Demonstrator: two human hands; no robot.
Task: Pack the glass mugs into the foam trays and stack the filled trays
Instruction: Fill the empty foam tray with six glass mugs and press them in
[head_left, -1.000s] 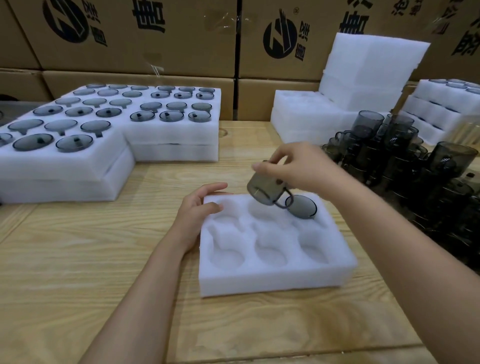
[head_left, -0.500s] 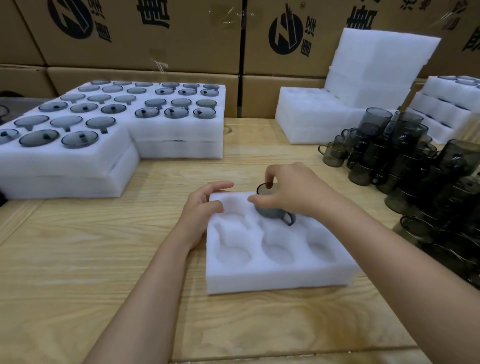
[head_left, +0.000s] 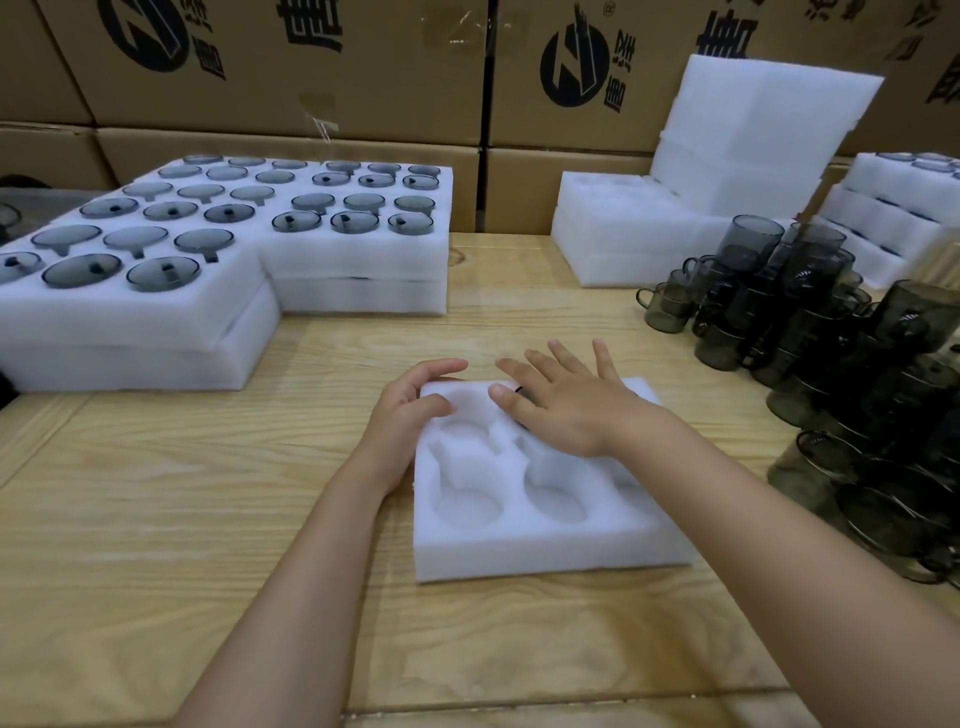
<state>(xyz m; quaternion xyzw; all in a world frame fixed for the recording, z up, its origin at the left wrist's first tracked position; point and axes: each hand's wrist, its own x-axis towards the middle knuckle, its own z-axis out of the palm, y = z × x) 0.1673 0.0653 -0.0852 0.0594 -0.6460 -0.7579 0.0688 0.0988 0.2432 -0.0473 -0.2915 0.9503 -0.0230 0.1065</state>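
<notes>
a pale, grained wooden bench (head_left: 156, 519); along its far edge stand stacked brown cardboard boxes (head_left: 311, 88) printed with dark logos.

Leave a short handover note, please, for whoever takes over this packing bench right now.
Left hand grips the far-left corner of the white foam tray.
Right hand, fingers straight, presses a smoky grey glass mug, mostly hidden, into its back middle pocket.
Done: filled foam trays stacked at far left.
Left: the other pockets in view are empty; fill them from the loose smoky glass mugs at right, then stack the tray.
</notes>
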